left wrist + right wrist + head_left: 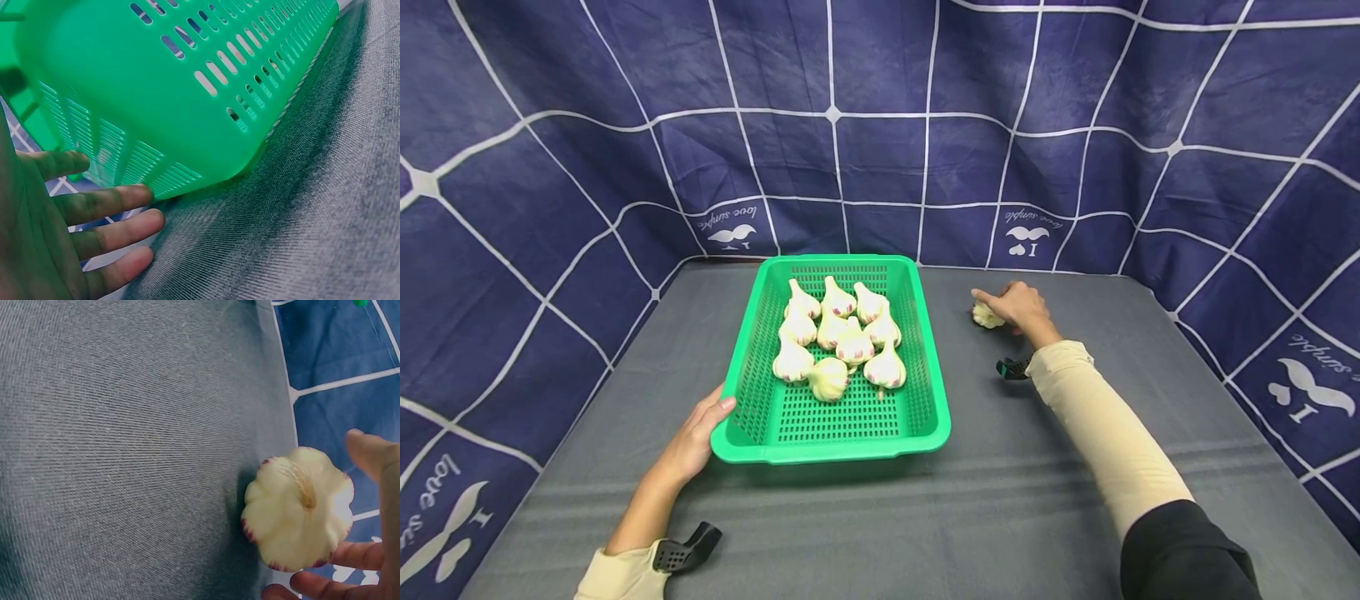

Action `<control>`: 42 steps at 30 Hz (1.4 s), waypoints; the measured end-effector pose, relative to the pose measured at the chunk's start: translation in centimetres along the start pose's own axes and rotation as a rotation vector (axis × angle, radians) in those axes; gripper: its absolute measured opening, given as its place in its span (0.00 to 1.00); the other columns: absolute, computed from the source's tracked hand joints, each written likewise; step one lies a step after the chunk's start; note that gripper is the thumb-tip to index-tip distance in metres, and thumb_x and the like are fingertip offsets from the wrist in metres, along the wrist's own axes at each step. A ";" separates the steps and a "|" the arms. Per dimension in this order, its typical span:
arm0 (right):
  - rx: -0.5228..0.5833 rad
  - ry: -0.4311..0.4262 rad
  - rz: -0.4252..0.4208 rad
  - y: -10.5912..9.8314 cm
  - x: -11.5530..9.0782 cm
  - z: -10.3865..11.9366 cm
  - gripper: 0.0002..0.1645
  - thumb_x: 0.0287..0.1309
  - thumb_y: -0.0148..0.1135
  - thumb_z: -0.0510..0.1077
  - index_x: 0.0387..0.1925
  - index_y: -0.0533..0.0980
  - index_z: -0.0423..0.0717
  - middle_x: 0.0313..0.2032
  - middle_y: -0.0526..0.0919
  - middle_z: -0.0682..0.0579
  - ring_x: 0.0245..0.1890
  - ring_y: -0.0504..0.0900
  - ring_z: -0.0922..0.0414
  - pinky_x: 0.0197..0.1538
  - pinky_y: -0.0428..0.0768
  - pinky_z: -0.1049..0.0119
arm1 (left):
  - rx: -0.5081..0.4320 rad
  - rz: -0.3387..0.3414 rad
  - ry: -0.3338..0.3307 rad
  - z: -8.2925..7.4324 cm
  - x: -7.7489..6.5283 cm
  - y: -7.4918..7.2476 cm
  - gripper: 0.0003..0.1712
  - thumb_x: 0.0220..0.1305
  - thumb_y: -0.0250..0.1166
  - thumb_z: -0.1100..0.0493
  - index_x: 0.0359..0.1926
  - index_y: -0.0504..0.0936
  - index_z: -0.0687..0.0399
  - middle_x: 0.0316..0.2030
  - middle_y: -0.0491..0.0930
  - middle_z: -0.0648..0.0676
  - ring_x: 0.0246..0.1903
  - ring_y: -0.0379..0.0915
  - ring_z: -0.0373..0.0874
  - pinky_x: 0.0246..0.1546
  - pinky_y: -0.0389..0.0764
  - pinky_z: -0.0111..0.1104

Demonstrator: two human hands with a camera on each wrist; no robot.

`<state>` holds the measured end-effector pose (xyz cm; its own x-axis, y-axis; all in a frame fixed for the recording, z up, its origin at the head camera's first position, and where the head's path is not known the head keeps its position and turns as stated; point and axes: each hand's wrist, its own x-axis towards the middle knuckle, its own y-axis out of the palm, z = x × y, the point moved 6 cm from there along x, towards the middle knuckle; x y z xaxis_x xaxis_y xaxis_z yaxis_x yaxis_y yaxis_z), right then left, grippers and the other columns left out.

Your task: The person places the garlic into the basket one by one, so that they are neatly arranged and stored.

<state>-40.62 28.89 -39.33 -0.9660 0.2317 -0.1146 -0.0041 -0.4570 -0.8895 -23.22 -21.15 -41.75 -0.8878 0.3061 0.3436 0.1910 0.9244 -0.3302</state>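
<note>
In the head view my left hand (691, 440) is at the near left corner of a green plastic basket (837, 452), with a fingertip over its rim. The left wrist view shows long, nearly straight fingers (109, 205) beside the slotted wall. Several white garlic bulbs (853, 343) with purplish marks lie in the basket. To the right of it, my right hand (1024, 308) reaches over a single garlic bulb (299, 509) on the grey cloth. The thumb stands apart from this bulb, and the other fingertips are close to its far side.
Grey cloth (842, 525) covers the table under the basket. A dark blue curtain (880, 158) with white grid lines rises behind and along both sides. Black straps with small devices (687, 550) are on both wrists.
</note>
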 end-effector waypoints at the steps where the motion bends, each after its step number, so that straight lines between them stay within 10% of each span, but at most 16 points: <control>1: 0.009 -0.003 0.003 0.1 0.0 0.0 0.45 0.54 0.55 0.76 0.49 0.77 0.39 0.46 0.78 0.35 0.20 0.81 0.49 0.22 0.81 0.60 | -0.003 0.002 -0.001 0.0 0.0 0.0 0.27 0.73 0.41 0.65 0.68 0.62 0.79 0.50 0.79 0.54 0.48 0.71 0.29 0.53 0.63 0.16; 8: 0.101 -0.024 0.025 0.5 0.3 -0.3 0.31 0.57 0.61 0.64 0.39 0.76 0.37 0.36 0.75 0.39 0.18 0.80 0.52 0.23 0.83 0.60 | 0.003 0.006 -0.008 -0.3 0.1 0.2 0.28 0.74 0.40 0.65 0.68 0.61 0.79 0.52 0.75 0.71 0.49 0.69 0.27 0.53 0.62 0.16; 24: 0.426 -0.070 0.124 -0.2 -1.2 -0.4 0.39 0.58 0.66 0.60 0.57 0.71 0.33 0.42 0.76 0.37 0.29 0.84 0.49 0.29 0.85 0.59 | -0.018 -0.002 0.017 0.0 0.1 0.0 0.27 0.73 0.41 0.66 0.67 0.62 0.80 0.52 0.77 0.43 0.50 0.69 0.27 0.54 0.62 0.16; 42: 0.745 -0.304 0.346 -0.6 -3.9 2.9 0.32 0.63 0.62 0.38 0.63 0.66 0.24 0.46 0.75 0.41 0.38 0.82 0.59 0.54 0.76 0.44 | -0.021 0.001 0.019 -0.1 0.0 0.1 0.27 0.73 0.40 0.66 0.66 0.63 0.80 0.51 0.77 0.42 0.49 0.69 0.27 0.54 0.62 0.16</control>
<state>-37.56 25.79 -37.08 -0.9709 -0.2143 -0.1073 0.2369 -0.9260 -0.2939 -23.17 -21.04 -41.74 -0.8796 0.3114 0.3598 0.2010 0.9285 -0.3122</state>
